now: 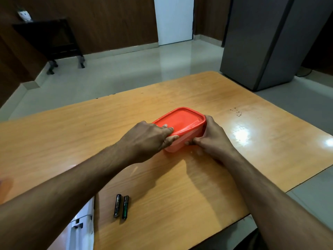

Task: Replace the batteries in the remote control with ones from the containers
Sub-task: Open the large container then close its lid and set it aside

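A red plastic container (182, 123) with its red lid on sits mid-table. My left hand (147, 139) grips its near-left corner, fingers on the lid and thumb under the rim. My right hand (210, 139) holds the container's right side, fingers curled at its base. Two small batteries lie side by side near the table's front: a black battery (117, 205) and a green battery (125, 207). A white remote control (81, 226), its battery compartment open, lies at the lower left, partly hidden under my left forearm.
The wooden table (252, 141) ends close on the right and front. Beyond it are a tiled floor, a dark grey cabinet (270, 42) at the back right and a dark bench (52, 40) at the back left.
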